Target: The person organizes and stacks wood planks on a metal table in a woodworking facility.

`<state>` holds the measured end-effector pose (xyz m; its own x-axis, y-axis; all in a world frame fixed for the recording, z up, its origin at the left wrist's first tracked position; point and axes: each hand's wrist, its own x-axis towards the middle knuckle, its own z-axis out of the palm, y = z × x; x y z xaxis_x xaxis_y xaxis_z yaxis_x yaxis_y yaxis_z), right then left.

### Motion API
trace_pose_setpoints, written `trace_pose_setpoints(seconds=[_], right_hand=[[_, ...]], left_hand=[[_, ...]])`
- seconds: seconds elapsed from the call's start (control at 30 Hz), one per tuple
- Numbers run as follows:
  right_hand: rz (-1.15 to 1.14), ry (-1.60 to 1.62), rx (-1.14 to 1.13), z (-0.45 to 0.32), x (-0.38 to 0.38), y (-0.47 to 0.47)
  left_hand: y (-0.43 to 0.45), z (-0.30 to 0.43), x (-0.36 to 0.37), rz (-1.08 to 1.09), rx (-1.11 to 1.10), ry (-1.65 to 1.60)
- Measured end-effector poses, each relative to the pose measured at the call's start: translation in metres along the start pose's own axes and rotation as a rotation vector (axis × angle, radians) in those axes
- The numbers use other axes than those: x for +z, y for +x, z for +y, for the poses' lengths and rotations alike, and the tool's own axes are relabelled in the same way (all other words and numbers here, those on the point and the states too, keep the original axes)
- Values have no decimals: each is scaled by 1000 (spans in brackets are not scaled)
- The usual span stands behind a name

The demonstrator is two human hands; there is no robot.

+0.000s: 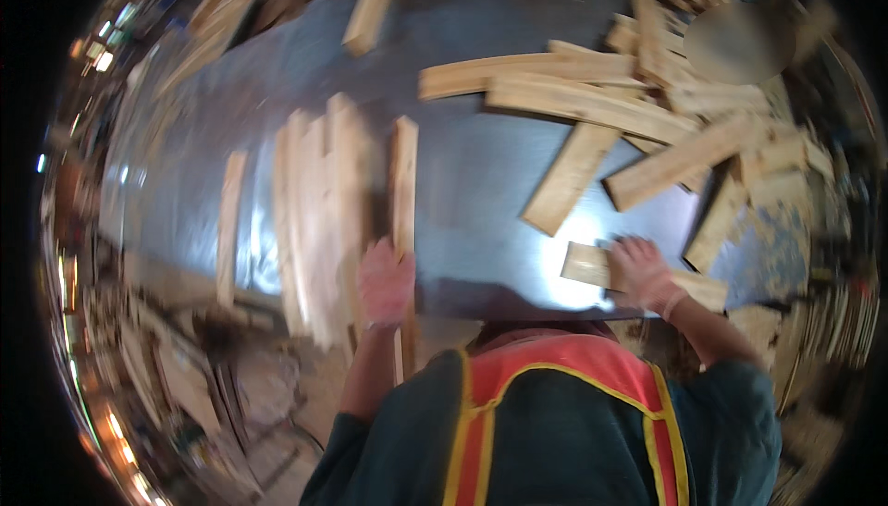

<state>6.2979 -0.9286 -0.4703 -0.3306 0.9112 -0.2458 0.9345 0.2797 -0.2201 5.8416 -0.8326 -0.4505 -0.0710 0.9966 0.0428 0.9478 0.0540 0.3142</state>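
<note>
My left hand [386,284], in a pinkish glove, is closed around the lower part of a narrow wooden board [404,187] at the metal tabletop's near edge. Just left of it stands a row of boards [322,221] side by side, blurred. My right hand [644,272], gloved as well, lies over the middle of a short wooden board [585,264] near the same edge; whether its fingers grip the board cannot be told. Another board [572,176] lies slanted beyond my right hand.
A loose pile of boards [714,152] covers the right side of the metal table [479,228]. A lone board [231,228] lies at the left, another [373,6] at the far side. A blurred round object [739,43] is at the upper right.
</note>
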Motion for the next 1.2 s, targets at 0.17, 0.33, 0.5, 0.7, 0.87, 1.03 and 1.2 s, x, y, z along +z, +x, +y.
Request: trace_pose_setpoints(seconds=[0.17,0.33,0.5,0.7,0.87,1.03,1.2], right_hand=[[-240,32,306,-4,33,-1],[-85,493,251,-71,-32,68],[-16,1275,208,-119,-42,209],[-92,1686,327,-199,-8,325],[-406,1005,290,-259,2,340],[-361,1070,249,-267,0,332],[-374,1127,189,-271,7,327]], left_hand=[[11,-70,7,84,-102,431],[-14,-94,-12,50,-23,284],[-80,-141,-35,46,-79,124],[-192,-135,-49,-13,-243,12],[-285,-138,15,37,-814,-525],[-293,-130,87,-81,-1144,-1390],[-284,-130,126,148,-919,-2329]])
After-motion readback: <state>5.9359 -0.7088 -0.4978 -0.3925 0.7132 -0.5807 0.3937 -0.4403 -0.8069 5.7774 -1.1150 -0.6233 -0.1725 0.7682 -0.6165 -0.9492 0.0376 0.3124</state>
